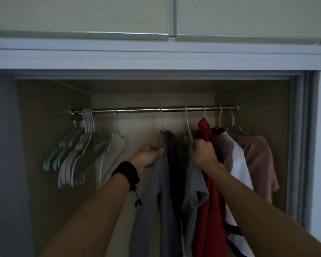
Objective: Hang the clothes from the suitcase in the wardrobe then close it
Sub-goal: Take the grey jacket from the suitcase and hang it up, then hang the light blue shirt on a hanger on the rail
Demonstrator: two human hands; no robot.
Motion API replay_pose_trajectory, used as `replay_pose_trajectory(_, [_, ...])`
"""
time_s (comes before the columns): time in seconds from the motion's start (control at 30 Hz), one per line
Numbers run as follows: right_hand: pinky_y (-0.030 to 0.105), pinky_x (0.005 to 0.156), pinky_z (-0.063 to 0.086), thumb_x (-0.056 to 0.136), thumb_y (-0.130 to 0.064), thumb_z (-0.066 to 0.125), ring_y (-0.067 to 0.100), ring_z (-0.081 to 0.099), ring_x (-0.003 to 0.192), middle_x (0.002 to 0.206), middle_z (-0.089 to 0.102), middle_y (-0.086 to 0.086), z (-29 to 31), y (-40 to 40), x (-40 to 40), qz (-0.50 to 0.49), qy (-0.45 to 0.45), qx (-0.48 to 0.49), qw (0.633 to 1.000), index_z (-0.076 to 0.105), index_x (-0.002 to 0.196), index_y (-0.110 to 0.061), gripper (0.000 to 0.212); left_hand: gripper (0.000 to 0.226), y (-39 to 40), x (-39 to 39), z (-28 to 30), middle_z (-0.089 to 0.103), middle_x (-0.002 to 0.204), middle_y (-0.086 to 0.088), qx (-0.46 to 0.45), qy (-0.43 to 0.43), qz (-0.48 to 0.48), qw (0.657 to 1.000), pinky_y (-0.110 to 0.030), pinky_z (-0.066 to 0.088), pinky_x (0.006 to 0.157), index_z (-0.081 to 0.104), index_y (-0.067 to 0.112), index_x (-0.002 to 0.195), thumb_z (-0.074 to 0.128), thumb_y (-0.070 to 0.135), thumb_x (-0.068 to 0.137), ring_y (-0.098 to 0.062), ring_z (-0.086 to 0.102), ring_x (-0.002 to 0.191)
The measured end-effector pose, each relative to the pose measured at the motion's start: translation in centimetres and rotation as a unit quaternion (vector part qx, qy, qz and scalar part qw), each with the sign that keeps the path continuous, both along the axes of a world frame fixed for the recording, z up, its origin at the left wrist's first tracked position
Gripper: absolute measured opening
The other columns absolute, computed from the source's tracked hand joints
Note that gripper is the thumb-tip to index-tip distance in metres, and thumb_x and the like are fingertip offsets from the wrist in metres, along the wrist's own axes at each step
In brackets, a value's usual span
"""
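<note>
The open wardrobe has a metal rail across its top. On it hang a grey garment with a dark one behind it, a grey-blue shirt, a red shirt, a white garment with dark trim and a pink shirt. My left hand, with a black bead bracelet on the wrist, grips the grey garment near its shoulder. My right hand is curled around the top of the grey-blue shirt just below its hanger. The suitcase is out of view.
Several empty hangers in teal and pale grey bunch at the rail's left end, and one white wire hanger hangs alone beside them. A sliding door's edge stands at the right. Closed upper cabinet doors sit above.
</note>
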State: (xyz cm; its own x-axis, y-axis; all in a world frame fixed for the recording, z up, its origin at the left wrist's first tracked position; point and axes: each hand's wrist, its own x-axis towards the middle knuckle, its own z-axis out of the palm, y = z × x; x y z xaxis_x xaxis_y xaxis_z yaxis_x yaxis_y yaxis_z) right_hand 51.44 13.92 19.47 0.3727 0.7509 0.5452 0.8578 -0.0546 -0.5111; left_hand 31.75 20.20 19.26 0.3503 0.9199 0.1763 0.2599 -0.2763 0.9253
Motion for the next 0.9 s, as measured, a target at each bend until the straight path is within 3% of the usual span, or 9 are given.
replay_pose_trajectory(0.1, [0.043, 0.076, 0.051, 0.093, -0.024, 0.049, 0.044, 0.062, 0.094, 0.109, 0.06, 0.022, -0.7, -1.4, -1.2, -0.029, -0.04, 0.053, 0.997, 0.06, 0.114, -0.01, 0.027, 0.045, -2.6, -2.1, -1.1, 0.059, 0.121, 0.004, 0.033, 0.037, 0.015, 0.999, -0.024, 0.045, 0.068, 0.045, 0.023, 0.131, 0.054, 0.047, 0.095, -0.014, 0.057, 0.108])
replay_pose_trajectory(0.17, [0.04, 0.068, 0.046, 0.092, -0.019, 0.05, 0.043, 0.06, 0.089, 0.114, 0.052, 0.02, -1.9, -2.7, -3.6, -0.035, -0.066, 0.126, 0.989, 0.058, 0.115, -0.01, 0.026, 0.04, -4.1, -4.4, -3.0, 0.056, 0.117, 0.002, 0.049, 0.049, 0.05, 0.996, -0.023, 0.045, 0.067, 0.043, 0.023, 0.133, 0.051, 0.04, 0.098, -0.014, 0.055, 0.104])
replay_pose_trajectory(0.27, [0.038, 0.067, 0.048, 0.088, -0.016, 0.053, 0.037, 0.059, 0.087, 0.113, 0.053, 0.017, -4.8, -3.7, -7.9, 0.065, -0.099, 0.172, 0.978, 0.06, 0.113, -0.011, 0.026, 0.035, -6.6, -8.9, -6.6, 0.058, 0.108, -0.003, 0.087, 0.115, 0.105, 0.984, -0.024, 0.046, 0.062, 0.05, 0.019, 0.129, 0.056, 0.03, 0.096, -0.017, 0.057, 0.09])
replay_pose_trajectory(0.33, [0.037, 0.068, 0.051, 0.085, -0.013, 0.056, 0.032, 0.06, 0.082, 0.101, 0.057, 0.012, -7.1, -4.3, -10.7, 0.17, -0.076, 0.17, 0.968, 0.064, 0.102, -0.011, 0.019, 0.034, -8.4, -12.1, -8.9, 0.062, 0.107, -0.005, 0.123, 0.173, 0.11, 0.971, -0.03, 0.052, 0.072, 0.053, 0.017, 0.127, 0.058, 0.025, 0.095, -0.023, 0.062, 0.091])
replay_pose_trajectory(0.43, [0.035, 0.072, 0.054, 0.079, -0.009, 0.062, 0.024, 0.063, 0.075, 0.088, 0.066, 0.007, -11.0, -6.1, -15.7, 0.299, -0.048, 0.109, 0.947, 0.07, 0.094, -0.012, 0.017, 0.034, -12.3, -17.9, -11.9, 0.062, 0.108, -0.002, 0.128, 0.241, 0.125, 0.954, -0.033, 0.051, 0.089, 0.053, 0.015, 0.128, 0.057, 0.019, 0.095, -0.022, 0.063, 0.1])
replay_pose_trajectory(0.53, [0.026, 0.08, 0.051, 0.08, -0.013, 0.065, 0.021, 0.066, 0.08, 0.096, 0.071, 0.007, -14.5, -8.4, -20.7, 0.376, -0.048, -0.017, 0.925, 0.071, 0.107, -0.015, 0.028, 0.041, -16.6, -23.6, -14.8, 0.065, 0.113, -0.003, 0.123, 0.286, 0.152, 0.938, -0.032, 0.051, 0.091, 0.048, 0.015, 0.135, 0.054, 0.015, 0.095, -0.021, 0.063, 0.105])
replay_pose_trajectory(0.63, [0.013, 0.075, 0.04, 0.083, -0.02, 0.068, 0.012, 0.063, 0.088, 0.103, 0.069, 0.0, -18.6, -11.1, -27.3, 0.436, -0.062, -0.099, 0.892, 0.067, 0.118, -0.017, 0.035, 0.043, -22.5, -30.7, -18.5, 0.064, 0.116, -0.003, 0.103, 0.297, 0.2, 0.928, -0.028, 0.049, 0.091, 0.046, 0.015, 0.138, 0.052, 0.017, 0.096, -0.019, 0.062, 0.104])
replay_pose_trajectory(0.77, [0.03, 0.087, 0.052, 0.085, -0.018, 0.065, 0.017, 0.064, 0.095, 0.113, 0.067, 0.001, -25.6, -16.1, -37.6, 0.508, -0.021, -0.203, 0.837, 0.062, 0.125, -0.019, 0.04, 0.04, -31.6, -40.5, -25.2, 0.063, 0.116, 0.0, 0.021, 0.277, 0.257, 0.925, -0.023, 0.047, 0.087, 0.049, 0.016, 0.135, 0.054, 0.019, 0.096, -0.016, 0.062, 0.1])
replay_pose_trajectory(0.9, [0.026, 0.084, 0.05, 0.085, -0.025, 0.064, 0.014, 0.061, 0.096, 0.112, 0.062, -0.004, -33.7, -22.7, -47.0, 0.549, -0.005, -0.283, 0.786, 0.061, 0.123, -0.026, 0.037, 0.041, -41.2, -48.7, -33.0, 0.063, 0.119, 0.0, -0.095, 0.282, 0.287, 0.911, -0.023, 0.045, 0.092, 0.049, 0.018, 0.138, 0.053, 0.019, 0.096, -0.017, 0.061, 0.106])
